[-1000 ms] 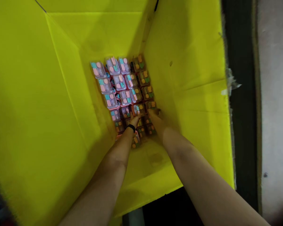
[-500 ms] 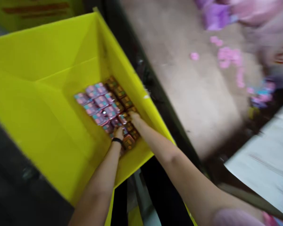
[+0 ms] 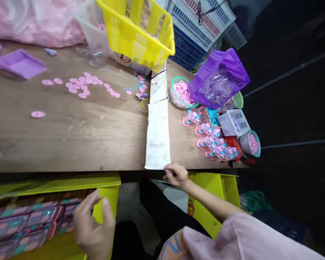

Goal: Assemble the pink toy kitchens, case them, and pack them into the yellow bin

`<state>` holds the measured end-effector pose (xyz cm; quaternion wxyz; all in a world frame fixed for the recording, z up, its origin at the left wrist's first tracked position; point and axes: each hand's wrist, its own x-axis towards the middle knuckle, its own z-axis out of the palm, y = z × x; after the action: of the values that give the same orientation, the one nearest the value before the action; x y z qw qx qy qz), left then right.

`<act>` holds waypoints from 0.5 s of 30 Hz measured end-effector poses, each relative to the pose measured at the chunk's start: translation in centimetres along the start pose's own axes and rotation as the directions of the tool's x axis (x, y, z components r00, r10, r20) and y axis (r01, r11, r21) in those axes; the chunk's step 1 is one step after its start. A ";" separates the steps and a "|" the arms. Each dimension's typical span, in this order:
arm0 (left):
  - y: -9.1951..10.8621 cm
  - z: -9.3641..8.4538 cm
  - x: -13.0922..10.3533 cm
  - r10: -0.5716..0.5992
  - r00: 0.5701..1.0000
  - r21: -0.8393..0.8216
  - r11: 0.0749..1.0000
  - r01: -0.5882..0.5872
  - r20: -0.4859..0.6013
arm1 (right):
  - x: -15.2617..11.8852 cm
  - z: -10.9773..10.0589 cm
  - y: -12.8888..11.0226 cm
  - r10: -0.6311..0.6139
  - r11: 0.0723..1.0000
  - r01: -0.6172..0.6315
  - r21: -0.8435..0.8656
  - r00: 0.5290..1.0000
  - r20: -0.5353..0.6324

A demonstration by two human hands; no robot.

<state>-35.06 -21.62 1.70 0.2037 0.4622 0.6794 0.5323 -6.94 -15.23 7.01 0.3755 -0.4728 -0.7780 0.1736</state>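
Observation:
My left hand (image 3: pixel 93 222) is open at the lower left, thumb and fingers apart, with nothing in it. It is somewhat blurred, in front of a yellow box (image 3: pixel 108 202) beside the bench. Clear-sided little cases (image 3: pixel 39 218) with pink, purple and turquoise pieces lie packed in rows in that box. At the bench's front edge, my right hand (image 3: pixel 177 176) has its fingers curled, by the near corner of a long white cardboard strip (image 3: pixel 158 137). Whether its fingertips grip the strip or only touch it is unclear.
Pink oval pieces (image 3: pixel 82 85) lie scattered on the wooden bench (image 3: pixel 111 130). A yellow basket (image 3: pixel 141 39) stands at the back. To the right are a purple basket (image 3: pixel 219 77), tubs of small parts and several filled cases (image 3: pixel 212 142). Another yellow box (image 3: pixel 213 198) sits below.
Both hands have come out of the yellow box with the cases. The view has swung right to the bench, with my right hand now at its edge and my left hand open.

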 end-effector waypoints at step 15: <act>17.2 22.9 0.7 0.491 0.695 -0.328 0.870 -0.367 0.524 | 4.2 -14.7 20.1 0.353 0.900 -0.331 -0.285 0.935 0.029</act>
<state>-10.73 -8.70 9.50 0.3196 0.7281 0.3969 0.4584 15.08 -2.97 5.85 0.2386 -0.6422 -0.7138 0.1456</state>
